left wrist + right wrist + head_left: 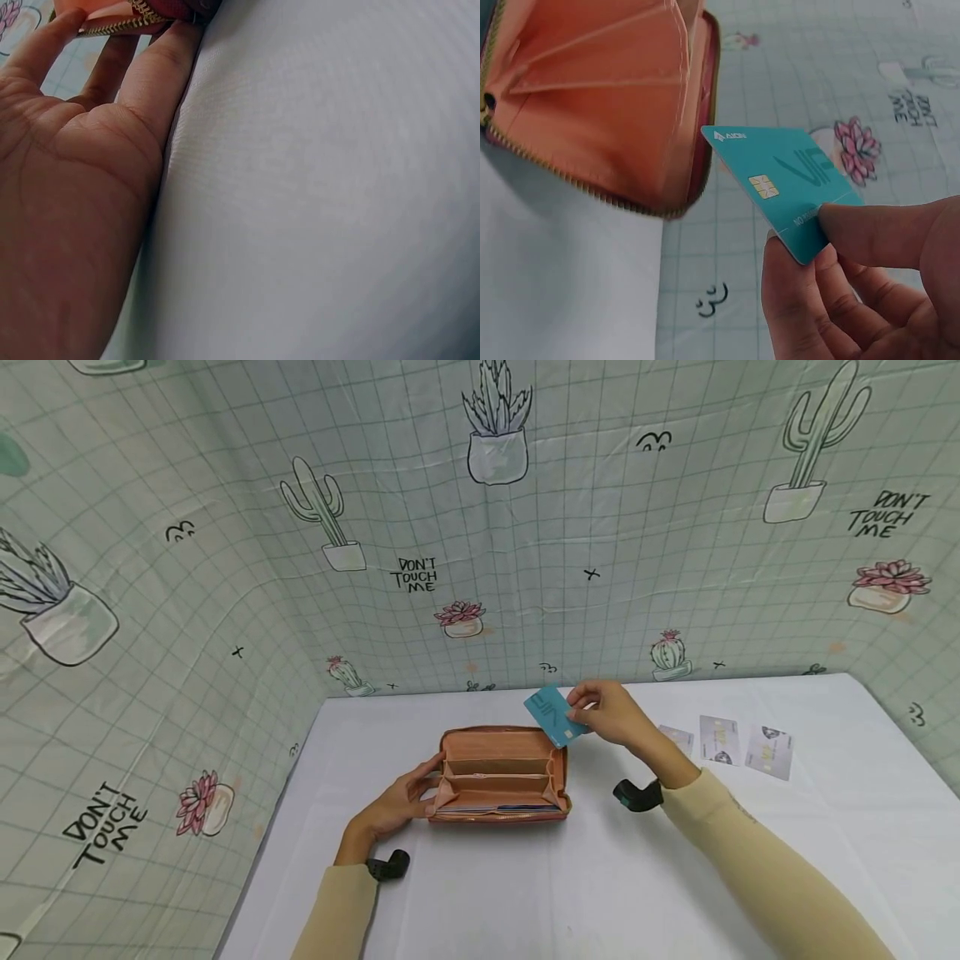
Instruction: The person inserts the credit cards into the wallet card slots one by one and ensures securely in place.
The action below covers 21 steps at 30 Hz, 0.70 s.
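Note:
An orange-brown zip wallet lies open on the table, its inner pockets and gold zipper showing. My left hand holds the wallet's left edge; in the left wrist view, the fingers reach the zipper edge. Above the wallet's far right corner, my right hand pinches a teal card between thumb and fingers. The right wrist view shows the card's gold chip and "VIP" print, with the card tilted and apart from the wallet. Some flat items show along the wallet's near pocket.
Several pale printed cards, including a middle card and a right-hand card, lie to the right on the white table. One is partly hidden by the right arm. A cloth with cactus drawings hangs behind and at the sides.

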Tool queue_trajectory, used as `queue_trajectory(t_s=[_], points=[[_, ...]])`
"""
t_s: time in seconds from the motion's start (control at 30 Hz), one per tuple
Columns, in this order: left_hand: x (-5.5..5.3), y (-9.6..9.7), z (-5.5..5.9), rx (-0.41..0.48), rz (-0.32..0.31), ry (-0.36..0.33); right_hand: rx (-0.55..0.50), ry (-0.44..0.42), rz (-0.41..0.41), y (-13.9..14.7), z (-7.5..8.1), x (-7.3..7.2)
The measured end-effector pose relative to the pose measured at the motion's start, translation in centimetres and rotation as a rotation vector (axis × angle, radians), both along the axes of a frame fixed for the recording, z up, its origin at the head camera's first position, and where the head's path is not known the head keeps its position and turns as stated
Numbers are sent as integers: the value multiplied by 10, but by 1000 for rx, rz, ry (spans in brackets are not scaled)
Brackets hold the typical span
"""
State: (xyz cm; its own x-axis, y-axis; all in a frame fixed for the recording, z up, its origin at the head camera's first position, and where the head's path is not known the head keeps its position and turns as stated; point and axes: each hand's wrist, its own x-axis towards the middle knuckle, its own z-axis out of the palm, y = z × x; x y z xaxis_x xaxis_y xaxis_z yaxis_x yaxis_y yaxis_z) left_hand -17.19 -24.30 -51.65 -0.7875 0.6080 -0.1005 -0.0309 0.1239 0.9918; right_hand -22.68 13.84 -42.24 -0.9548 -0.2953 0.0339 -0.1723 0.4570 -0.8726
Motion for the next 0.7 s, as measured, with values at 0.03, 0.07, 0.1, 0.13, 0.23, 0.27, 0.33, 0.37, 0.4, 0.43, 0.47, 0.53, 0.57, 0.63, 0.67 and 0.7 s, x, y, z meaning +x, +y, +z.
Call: queue_trajectory(t_s=[0.03,0.07,0.1,0.13,0.23,0.27,0.33,0.37,0.4,0.43,0.47,0.53,0.57,0.63,0.67,0.7], points=[[0,0,-1,-2,-2,3,-7,1,11,-4,0,0],[0,0,-1,-2,-4,4,-11,3,20,-8,1,-1],[0,-1,-1,-5,-4,7,-16,3,28,-12,1,-1],[-1,-1,-1,-6,-5,9,-17,4,35,-16,1,-2],[-1,-1,-1,-13,-1,12,-13,17,60,-27,-1,-4],[-1,-1,0,-15,0,13,-5,28,66,-30,-1,-5],[-1,0,0,-9,0,10,7,44,78,-37,-2,-6],[-1,0,0,-8,0,9,13,54,86,-39,-2,-6],[-1,0,0,-4,0,6,17,61,93,-42,-2,-7],[-1,0,0,3,0,4,21,65,100,-45,-3,-7],[-1,0,-1,9,-1,0,19,64,103,-47,-3,-7],[-1,0,-1,10,2,-1,16,68,112,-52,-3,-8],[-1,0,-1,7,5,-4,17,75,115,-54,-3,-8],[-1,0,-2,5,10,-8,14,87,118,-58,-4,-9],[-1,0,-2,4,12,-11,11,94,117,-60,-4,-9],[-1,0,-2,2,14,-15,13,101,113,-62,-5,-10]])
